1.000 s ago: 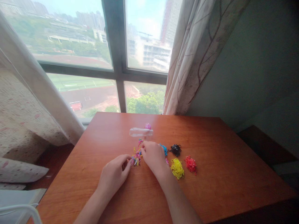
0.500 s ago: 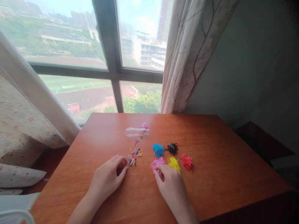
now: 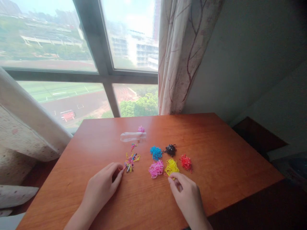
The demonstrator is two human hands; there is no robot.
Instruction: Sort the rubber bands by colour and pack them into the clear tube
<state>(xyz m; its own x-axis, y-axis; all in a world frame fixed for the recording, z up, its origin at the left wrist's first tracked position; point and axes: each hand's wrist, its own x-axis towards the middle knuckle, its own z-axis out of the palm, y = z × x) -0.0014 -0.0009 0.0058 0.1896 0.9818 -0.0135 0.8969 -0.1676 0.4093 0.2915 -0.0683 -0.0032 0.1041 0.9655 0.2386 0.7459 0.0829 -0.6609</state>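
My left hand rests on the table with thumb and forefinger pinched at the near-left edge of a mixed-colour pile of small rubber bands. What lies between those fingertips is too small to make out. My right hand is closed in a pinch at the near edge of the yellow rubber bands. A thin pinkish rubber band sticks out at its fingertips. Left of that hand lies a heap of pink rubber bands; to its upper right are red rubber bands.
Blue rubber bands and black rubber bands lie farther back. Behind the mixed pile are a clear plastic tube or bag and a small pink object. The wooden table meets a window and a curtain.
My right hand has moved from the pink heap to the near edge of the yellow heap. My left hand stays by the mixed pile. The view has turned slightly right.
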